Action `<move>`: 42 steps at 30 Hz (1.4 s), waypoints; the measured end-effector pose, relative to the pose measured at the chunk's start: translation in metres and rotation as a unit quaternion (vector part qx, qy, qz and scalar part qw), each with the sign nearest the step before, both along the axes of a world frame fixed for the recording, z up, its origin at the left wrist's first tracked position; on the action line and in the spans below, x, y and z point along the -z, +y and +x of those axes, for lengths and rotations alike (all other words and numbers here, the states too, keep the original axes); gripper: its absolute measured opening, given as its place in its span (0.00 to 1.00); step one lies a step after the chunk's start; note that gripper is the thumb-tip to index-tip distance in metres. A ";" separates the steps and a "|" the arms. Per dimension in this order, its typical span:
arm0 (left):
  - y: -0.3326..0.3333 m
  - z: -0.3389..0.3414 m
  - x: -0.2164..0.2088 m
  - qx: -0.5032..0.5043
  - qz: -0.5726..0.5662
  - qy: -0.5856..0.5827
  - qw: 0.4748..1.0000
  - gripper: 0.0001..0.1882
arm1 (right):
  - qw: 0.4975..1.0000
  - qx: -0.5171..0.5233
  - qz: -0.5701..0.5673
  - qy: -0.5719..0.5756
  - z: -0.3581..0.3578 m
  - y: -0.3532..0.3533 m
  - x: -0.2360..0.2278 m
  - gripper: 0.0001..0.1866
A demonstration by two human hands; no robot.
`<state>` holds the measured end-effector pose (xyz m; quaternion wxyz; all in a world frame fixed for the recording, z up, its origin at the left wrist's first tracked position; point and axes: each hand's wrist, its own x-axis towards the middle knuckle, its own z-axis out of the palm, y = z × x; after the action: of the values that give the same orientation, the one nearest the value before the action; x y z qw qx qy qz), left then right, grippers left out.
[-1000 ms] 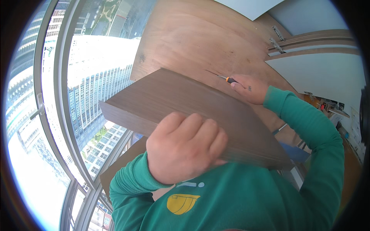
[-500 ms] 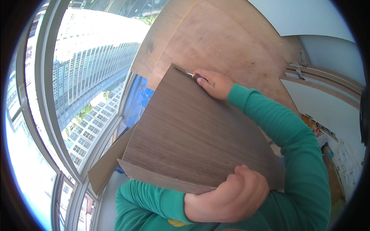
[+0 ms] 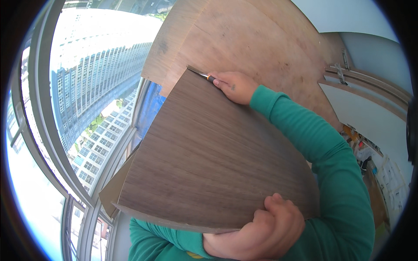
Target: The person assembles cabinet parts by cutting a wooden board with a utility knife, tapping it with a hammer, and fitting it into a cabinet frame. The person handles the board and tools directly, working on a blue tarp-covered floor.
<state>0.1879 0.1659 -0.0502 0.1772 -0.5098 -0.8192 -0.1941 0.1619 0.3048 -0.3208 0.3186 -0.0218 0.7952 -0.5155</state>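
A brown wood-grain panel [image 3: 209, 156] lies tilted across my lap, its narrow near edge facing me. My left hand [image 3: 261, 228] is closed around that near edge, toward the right, with the fingers curled over the top face. At the far corner, my right hand [image 3: 235, 87] grips a slim hand tool with a black-and-orange handle [image 3: 211, 79]. It looks like a screwdriver. Its metal shaft [image 3: 201, 74] lies along the panel's far edge; I cannot see the tip clearly.
Tall windows [image 3: 93, 108] run along the left, with blue sheeting [image 3: 152, 104] below. A brown board [image 3: 115, 185] sticks out beside the panel. Plywood covers the floor [image 3: 261, 43]. White cabinet doors [image 3: 365, 100] with metal hinges [image 3: 339, 73] stand at right, near assorted tools [image 3: 363, 154].
The panel's near edge has swung down and its face shows more fully. My right hand and the tool have shifted slightly left and farther away. Both hands keep their grip.
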 end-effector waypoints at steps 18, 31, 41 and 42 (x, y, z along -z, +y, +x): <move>-0.015 0.005 -0.009 0.025 -0.042 -0.016 0.999 0.12 | 0.996 0.000 0.042 -0.081 0.069 0.055 -0.046 0.22; -0.019 0.000 -0.005 0.058 -0.020 -0.006 0.998 0.18 | 0.999 -0.005 0.054 0.002 0.000 -0.004 -0.013 0.22; -0.015 0.003 -0.005 0.043 -0.029 -0.011 0.999 0.18 | 0.996 0.004 0.056 -0.069 0.047 0.033 -0.032 0.22; -0.016 0.004 -0.004 0.042 -0.026 -0.003 0.999 0.18 | 0.995 0.004 0.057 -0.076 0.057 0.040 -0.033 0.22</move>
<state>0.1916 0.1503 -0.0462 0.1535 -0.5472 -0.8025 -0.1817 0.2189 0.3444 -0.2879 0.3769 0.0386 0.7967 -0.4709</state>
